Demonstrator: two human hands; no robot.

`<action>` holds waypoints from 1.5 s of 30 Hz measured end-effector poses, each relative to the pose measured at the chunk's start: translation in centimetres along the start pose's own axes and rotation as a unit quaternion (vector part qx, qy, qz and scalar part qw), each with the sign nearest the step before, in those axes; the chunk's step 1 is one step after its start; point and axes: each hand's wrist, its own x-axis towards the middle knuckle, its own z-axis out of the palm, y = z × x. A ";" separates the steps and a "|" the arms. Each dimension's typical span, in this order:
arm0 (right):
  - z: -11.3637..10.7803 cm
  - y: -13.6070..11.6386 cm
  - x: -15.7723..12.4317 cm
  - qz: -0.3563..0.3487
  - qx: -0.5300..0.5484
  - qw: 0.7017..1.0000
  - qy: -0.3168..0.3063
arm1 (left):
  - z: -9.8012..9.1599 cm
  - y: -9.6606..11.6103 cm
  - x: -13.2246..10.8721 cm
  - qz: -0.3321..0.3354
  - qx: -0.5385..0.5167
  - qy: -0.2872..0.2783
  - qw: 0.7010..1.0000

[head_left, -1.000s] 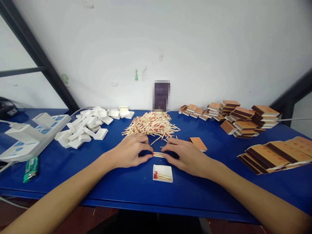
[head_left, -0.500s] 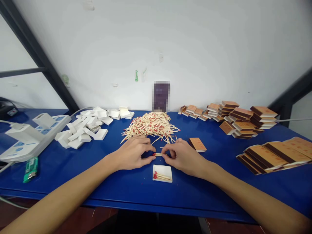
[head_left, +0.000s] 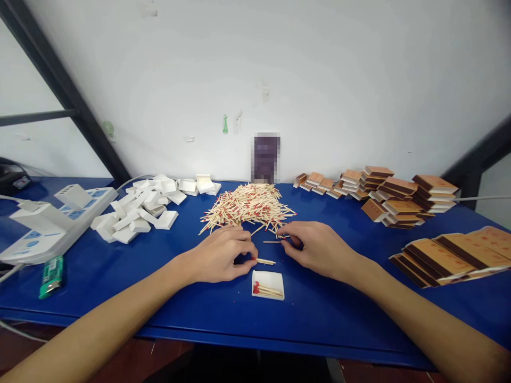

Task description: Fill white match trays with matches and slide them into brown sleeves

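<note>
My left hand (head_left: 227, 252) is closed in a pinch on a few matches (head_left: 266, 261) by their red heads, the bare sticks pointing right. Just below it lies a small white matchbox tray (head_left: 273, 280) with several matches along its near side. To the right, my right hand (head_left: 315, 246) is open, thumb and forefinger apart at the near edge of the match pile (head_left: 249, 205). Beside its thumb tip lies a loose match (head_left: 272, 242), whose right end reaches the thumb.
White empty trays (head_left: 146, 202) are heaped at left, near a power strip (head_left: 67, 223) and a green lighter (head_left: 51, 276). Brown matchbox sleeves (head_left: 399, 194) stand in stacks at back right, with another row of sleeves (head_left: 451, 252) nearer. A wall (head_left: 339, 80) rises behind the blue table (head_left: 179, 319).
My right hand has let go of the matches and moved right and slightly away, opening its fingers. My left hand keeps the matches, now slightly closer to the tray.
</note>
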 end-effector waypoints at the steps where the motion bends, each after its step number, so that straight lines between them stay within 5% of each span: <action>1: 0.0 0.0 0.0 -0.005 -0.008 1.000 -0.010 | 0.0 0.0 0.0 0.002 -0.002 0.000 1.000; 7: 0.6 -0.6 0.0 -0.056 0.045 0.996 -0.058 | -0.3 0.2 -0.1 0.000 0.013 0.006 1.000; 13: 1.9 -0.5 0.1 -0.092 0.062 0.994 -0.025 | -0.6 0.0 0.0 -0.009 0.028 0.014 0.999; 21: 0.6 0.0 0.0 0.030 -0.020 0.994 0.108 | -0.5 -0.1 -0.1 0.011 0.013 -0.004 1.000; 34: -0.4 -0.7 -0.3 0.060 -0.050 0.994 0.076 | -0.1 -0.3 -0.1 0.029 0.008 0.002 1.000; 45: 0.8 -0.4 0.2 0.047 -0.069 0.996 0.018 | -0.4 0.0 0.2 0.018 0.025 0.007 1.000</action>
